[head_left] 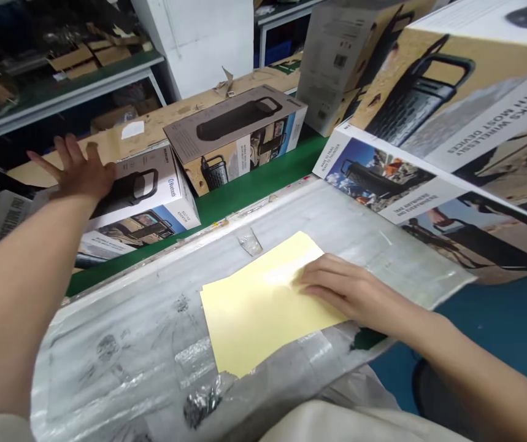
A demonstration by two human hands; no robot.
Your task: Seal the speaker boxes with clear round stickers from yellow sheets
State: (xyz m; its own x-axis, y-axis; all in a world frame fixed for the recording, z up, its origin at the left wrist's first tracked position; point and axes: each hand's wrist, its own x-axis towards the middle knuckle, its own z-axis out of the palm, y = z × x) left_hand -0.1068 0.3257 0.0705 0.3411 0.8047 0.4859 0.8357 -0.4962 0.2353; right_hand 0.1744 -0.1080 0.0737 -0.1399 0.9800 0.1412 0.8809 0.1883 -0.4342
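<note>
My left hand (76, 169) is spread on the far end of a printed speaker box (141, 199) at the left, fingers apart. A second speaker box (240, 138) lies beyond it on the green strip. Yellow sheets (263, 307) lie slightly fanned on the plastic-covered worktop (120, 344). My right hand (337, 288) is at their right edge, its fingers together and bent over the paper; the thumb is hidden.
Large printed boxes (451, 123) are stacked at the right, with another box (332, 67) behind them. Brown cardboard (189, 113) runs along the back. Shelving (107, 73) with cartons stands at the upper left, beside a white pillar (203, 43).
</note>
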